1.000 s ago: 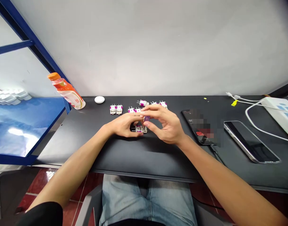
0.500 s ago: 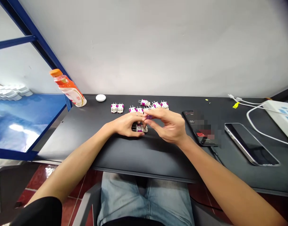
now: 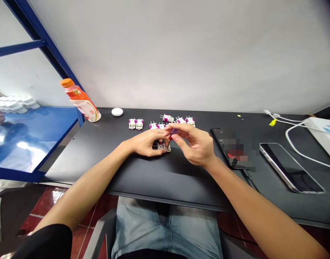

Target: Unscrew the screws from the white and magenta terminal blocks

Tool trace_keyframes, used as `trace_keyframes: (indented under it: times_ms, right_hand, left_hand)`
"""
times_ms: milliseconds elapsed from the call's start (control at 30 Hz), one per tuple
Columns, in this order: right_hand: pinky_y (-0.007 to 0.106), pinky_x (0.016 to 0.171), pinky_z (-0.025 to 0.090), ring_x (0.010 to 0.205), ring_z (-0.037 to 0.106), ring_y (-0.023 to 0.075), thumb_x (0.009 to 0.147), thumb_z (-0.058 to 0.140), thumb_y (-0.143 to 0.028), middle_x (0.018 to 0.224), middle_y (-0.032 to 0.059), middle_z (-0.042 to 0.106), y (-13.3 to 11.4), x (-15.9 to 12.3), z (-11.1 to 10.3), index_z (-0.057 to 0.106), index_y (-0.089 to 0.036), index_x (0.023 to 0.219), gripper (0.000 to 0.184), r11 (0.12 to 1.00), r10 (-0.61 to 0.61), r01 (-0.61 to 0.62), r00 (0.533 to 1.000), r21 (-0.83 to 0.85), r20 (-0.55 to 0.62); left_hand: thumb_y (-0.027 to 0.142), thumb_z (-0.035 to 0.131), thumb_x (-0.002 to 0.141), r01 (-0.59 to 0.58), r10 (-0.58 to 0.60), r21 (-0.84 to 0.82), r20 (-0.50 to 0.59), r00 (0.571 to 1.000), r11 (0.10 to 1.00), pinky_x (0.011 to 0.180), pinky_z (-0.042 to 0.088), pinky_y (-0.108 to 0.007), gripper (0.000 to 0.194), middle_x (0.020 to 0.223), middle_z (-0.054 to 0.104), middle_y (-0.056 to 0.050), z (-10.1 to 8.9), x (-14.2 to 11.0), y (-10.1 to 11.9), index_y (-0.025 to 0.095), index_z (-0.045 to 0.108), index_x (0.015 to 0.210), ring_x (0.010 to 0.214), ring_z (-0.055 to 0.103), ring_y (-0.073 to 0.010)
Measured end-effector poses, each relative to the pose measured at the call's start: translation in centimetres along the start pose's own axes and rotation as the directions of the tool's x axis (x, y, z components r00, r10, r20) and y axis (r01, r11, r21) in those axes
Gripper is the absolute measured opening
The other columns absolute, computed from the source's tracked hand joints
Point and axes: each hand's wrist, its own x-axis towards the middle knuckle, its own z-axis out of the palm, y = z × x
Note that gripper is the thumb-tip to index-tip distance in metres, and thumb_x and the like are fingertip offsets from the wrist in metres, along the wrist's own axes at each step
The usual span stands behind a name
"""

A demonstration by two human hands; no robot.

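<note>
Nearest is the person's lap in faded jeans (image 3: 165, 230), with a grey armrest (image 3: 96, 233) beside it and red floor tiles (image 3: 75, 230) showing below. The front edge of the black worktop (image 3: 159, 180) crosses just ahead.

Near the middle of the worktop, the left hand (image 3: 147, 142) rests with a ring on one finger. Its fingers are clamped on a white plug (image 3: 161, 147), which lies low between the thumb and the other fingers, partly hidden by them. The right hand (image 3: 194, 144) meets it from the other side, thumb and fingertips pinched together on the purple handle of a small screwdriver (image 3: 173, 132). The thin shaft slants down to the plug's right end; whether the tip sits in a screw is too small to tell.

To the right lie a black phone (image 3: 218, 138), partly blurred out, and a clear-edged phone (image 3: 291, 167). Beyond the hands are more white-and-purple plugs (image 3: 190, 121), two of them side by side at the left. Farther back stand an orange-capped bottle (image 3: 85, 106) and, near it, a white oval piece (image 3: 117, 112), before the pale wall (image 3: 181, 54).
</note>
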Motion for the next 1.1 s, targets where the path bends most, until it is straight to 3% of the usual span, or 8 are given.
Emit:
trace_keyframes:
  times_ms: [200, 500, 700, 967, 1100]
  right_hand:
    - [0.041, 0.103, 0.080, 0.113, 0.092, 0.0241, 0.113, 0.075, -0.025, 0.132, 0.0089, 0.091, -0.01, -0.18, 0.02, 0.084, -0.029, 0.144, 0.032, 0.998, 0.016, -0.012, 0.998, 0.062, -0.066]
    - [0.038, 0.102, 0.080, 0.115, 0.091, 0.0231, 0.115, 0.072, -0.023, 0.132, 0.0081, 0.091, -0.47, 0.22, -0.15, 0.084, -0.028, 0.142, 0.030, 0.998, 0.031, -0.034, 0.998, 0.059, 0.049]
    - [0.035, 0.100, 0.079, 0.113, 0.090, 0.0206, 0.113, 0.073, -0.018, 0.129, 0.0061, 0.091, -0.55, 0.13, -0.03, 0.084, -0.030, 0.141, 0.032, 0.996, -0.001, 0.000, 1.000, 0.093, 0.006]
    - [0.037, 0.099, 0.080, 0.114, 0.091, 0.0225, 0.114, 0.072, -0.023, 0.130, 0.0083, 0.091, -0.49, 0.15, -0.06, 0.084, -0.028, 0.139, 0.028, 0.997, 0.021, -0.024, 0.999, 0.080, 0.038]
    - [0.041, 0.099, 0.081, 0.111, 0.091, 0.0239, 0.115, 0.072, -0.026, 0.127, 0.0079, 0.091, -0.49, 0.17, -0.01, 0.083, -0.029, 0.138, 0.026, 0.995, 0.022, -0.020, 1.000, 0.093, -0.013]
  left_hand:
    - [0.035, 0.077, 0.105, 0.058, -0.059, 0.027, 0.049, 0.997, 0.998, 0.090, 0.060, -0.035, 0.014, 0.104, 0.076, -0.008, -0.44, 0.12, 0.30, 0.021, 0.076, 0.102, 0.092, 0.072, -0.0229]
    - [0.025, 0.079, 0.098, 0.025, -0.025, 0.015, 0.013, 1.000, 1.000, 0.083, 0.060, -0.035, 0.012, 0.099, 0.076, -0.007, 0.11, -0.18, -0.49, 0.022, 0.072, 0.106, 0.084, 0.070, -0.0219]
    - [0.024, 0.078, 0.099, 0.006, -0.006, 0.006, 0.008, 1.000, 1.000, 0.083, 0.060, -0.033, 0.009, 0.103, 0.077, -0.008, 0.00, -0.09, -0.21, 0.021, 0.073, 0.106, 0.087, 0.072, -0.0210]
    - [0.026, 0.079, 0.098, 0.042, -0.042, -0.015, 0.017, 0.999, 0.999, 0.085, 0.061, -0.035, 0.010, 0.100, 0.077, -0.007, 0.02, -0.08, -0.22, 0.022, 0.073, 0.105, 0.087, 0.071, -0.0220]
    - [0.027, 0.077, 0.100, 0.067, -0.066, -0.016, 0.051, 0.997, 0.998, 0.089, 0.060, -0.036, 0.007, 0.103, 0.078, -0.008, -0.31, 0.11, 0.20, 0.022, 0.074, 0.102, 0.090, 0.072, -0.0224]
